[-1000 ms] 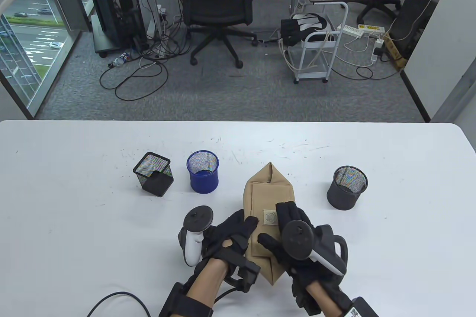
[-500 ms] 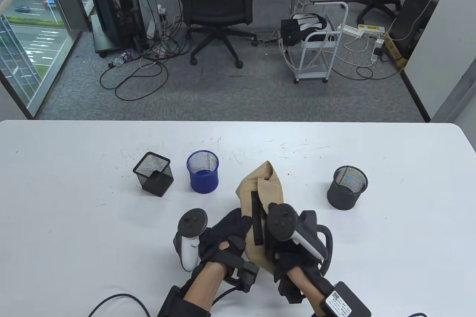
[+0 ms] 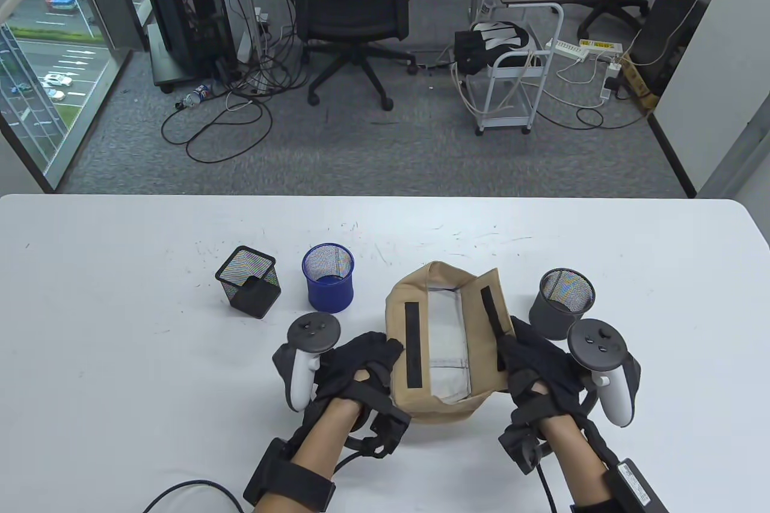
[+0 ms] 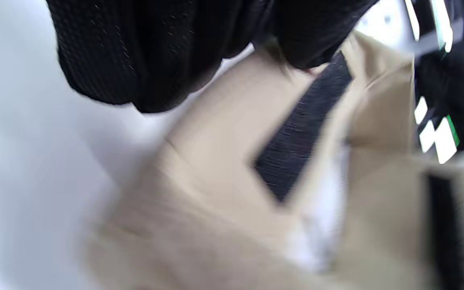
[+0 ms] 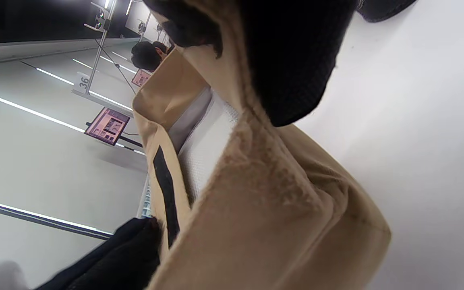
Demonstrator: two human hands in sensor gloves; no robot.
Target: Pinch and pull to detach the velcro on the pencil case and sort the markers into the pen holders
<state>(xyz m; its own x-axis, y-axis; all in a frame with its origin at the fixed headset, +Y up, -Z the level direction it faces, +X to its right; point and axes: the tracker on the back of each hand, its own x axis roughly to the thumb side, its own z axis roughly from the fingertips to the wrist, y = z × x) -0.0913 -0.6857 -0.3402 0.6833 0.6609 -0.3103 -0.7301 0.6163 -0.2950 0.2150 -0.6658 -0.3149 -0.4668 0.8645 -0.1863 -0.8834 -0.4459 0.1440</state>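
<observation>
The tan pencil case (image 3: 421,290) lies spread wide on the white table (image 3: 120,356), its two black velcro strips (image 3: 412,344) apart and a white mesh lining (image 3: 448,344) showing between them. My left hand (image 3: 376,356) grips the case's left flap. My right hand (image 3: 517,350) holds the right flap, pulled out to the right. In the blurred left wrist view my fingers (image 4: 155,52) pinch the flap (image 4: 216,133) beside its velcro strip (image 4: 296,137). The right wrist view shows my fingers (image 5: 292,60) clamped on the flap edge (image 5: 276,193). No markers show.
Three mesh pen holders stand behind the case: a black square one (image 3: 248,289), a blue round one (image 3: 328,285) and a dark round one (image 3: 562,302) just behind my right hand. A cable (image 3: 186,486) lies at the front left.
The case went from closed to peeled, then fully spread. My right hand pulled the right flap out to the right, and the left hand stayed on the left side.
</observation>
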